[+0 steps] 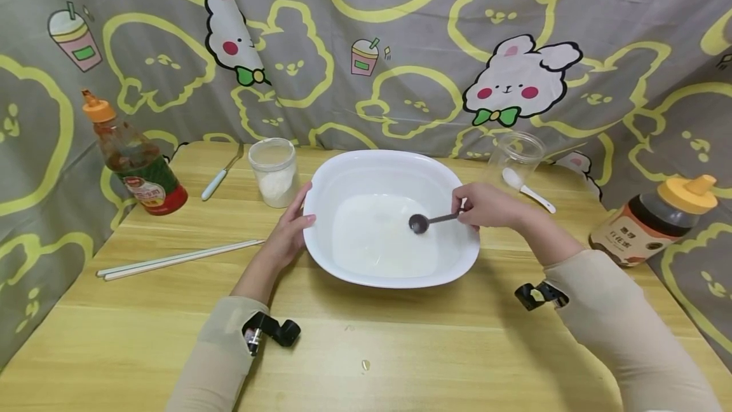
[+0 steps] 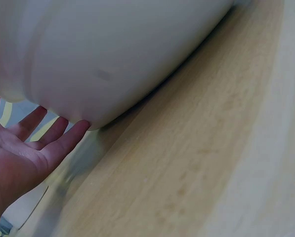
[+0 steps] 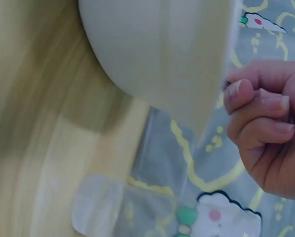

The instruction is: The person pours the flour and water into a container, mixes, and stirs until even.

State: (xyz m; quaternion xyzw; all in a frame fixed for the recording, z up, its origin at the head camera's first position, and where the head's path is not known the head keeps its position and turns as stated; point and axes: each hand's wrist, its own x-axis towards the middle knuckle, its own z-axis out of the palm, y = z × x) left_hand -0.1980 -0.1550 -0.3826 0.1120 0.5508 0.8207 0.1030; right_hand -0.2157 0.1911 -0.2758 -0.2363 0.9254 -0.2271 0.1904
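A white oval basin (image 1: 391,280) stands on the table, with pale whitish contents whose kind I cannot tell. At its left side my left hand (image 1: 288,234) holds it, thumb over the rim; in the left wrist view its fingertips (image 2: 80,127) touch the outer wall. My right hand (image 1: 486,204) is at the right rim and pinches the handle of a dark measuring spoon (image 1: 419,224). The spoon's round bowl is inside the basin. In the right wrist view the curled fingers (image 3: 266,131) show beside the basin wall (image 3: 152,49), and the spoon is mostly hidden.
A jar of white powder (image 1: 277,186), a blue-handled utensil (image 1: 217,180), chopsticks (image 1: 177,260) and a red sauce bottle (image 1: 145,177) are on the left. On the right are a clear jar (image 1: 517,151), a white spoon (image 1: 534,196) and a dark-syrup bottle (image 1: 643,227). A patterned curtain (image 1: 417,37) hangs behind.
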